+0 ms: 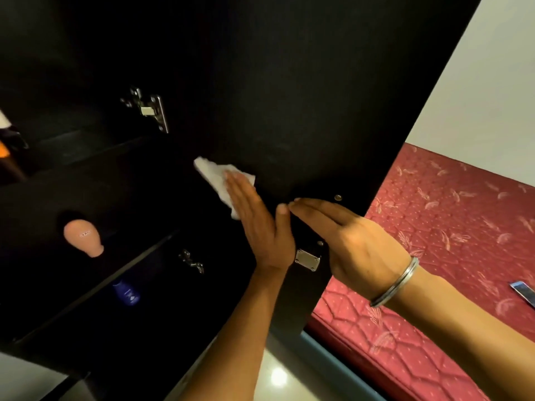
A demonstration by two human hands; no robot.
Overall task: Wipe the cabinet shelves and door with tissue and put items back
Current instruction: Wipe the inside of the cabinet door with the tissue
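Tissue (215,178) under flat left hand (257,224)

Both forearms reach up from the bottom of the view, bare, converging toward the centre. Left hand (254,224) is flat — fingers straight and together, palm pressed forward, thumb sticking out to the right. Right hand (356,241) sits just beside it, fingers extended and close together, tips nearly meeting the left thumb — a metal bangle (395,282) rings the right wrist.
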